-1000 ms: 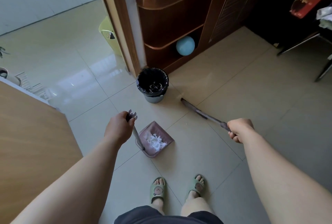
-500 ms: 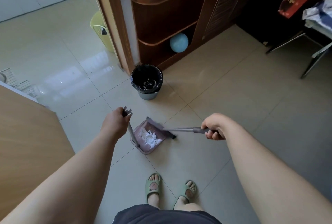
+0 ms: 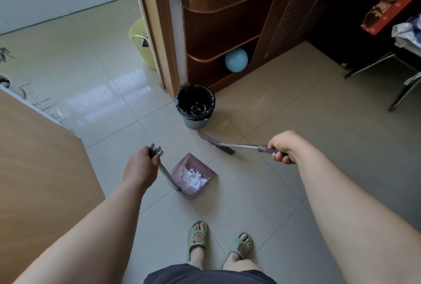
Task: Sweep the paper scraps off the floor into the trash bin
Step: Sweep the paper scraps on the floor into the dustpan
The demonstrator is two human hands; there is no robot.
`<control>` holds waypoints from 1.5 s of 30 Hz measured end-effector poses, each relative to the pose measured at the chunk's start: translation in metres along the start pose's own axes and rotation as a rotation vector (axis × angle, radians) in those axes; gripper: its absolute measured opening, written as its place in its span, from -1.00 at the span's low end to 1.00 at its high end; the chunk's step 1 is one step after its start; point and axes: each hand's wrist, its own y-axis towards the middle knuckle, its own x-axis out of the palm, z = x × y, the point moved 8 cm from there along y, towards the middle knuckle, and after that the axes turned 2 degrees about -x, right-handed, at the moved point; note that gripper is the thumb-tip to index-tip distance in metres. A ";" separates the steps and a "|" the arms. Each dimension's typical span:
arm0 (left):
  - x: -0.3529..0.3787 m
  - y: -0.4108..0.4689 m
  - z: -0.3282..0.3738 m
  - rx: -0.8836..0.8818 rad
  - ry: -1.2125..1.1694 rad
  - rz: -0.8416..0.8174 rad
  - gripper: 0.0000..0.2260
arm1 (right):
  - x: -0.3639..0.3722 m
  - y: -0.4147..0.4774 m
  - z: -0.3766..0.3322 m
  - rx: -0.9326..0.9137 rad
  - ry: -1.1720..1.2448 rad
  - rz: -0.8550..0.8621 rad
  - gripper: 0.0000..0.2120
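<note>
White scraps [image 3: 192,175] lie in the dustpan [image 3: 191,160], apart from left fingers [image 3: 154,160].

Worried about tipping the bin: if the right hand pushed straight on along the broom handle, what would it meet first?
Past the broom, likely the dustpan handle, held by the left hand, after bare floor; the trash bin sits off that line. Depth is unclear.

No text, label, brand, number or sign is readable on anything in view.
</note>
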 end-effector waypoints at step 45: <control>-0.081 -0.051 -0.144 -0.378 -0.248 0.326 -0.80 | 0.182 -0.040 -0.121 -0.322 -0.256 -0.118 -0.72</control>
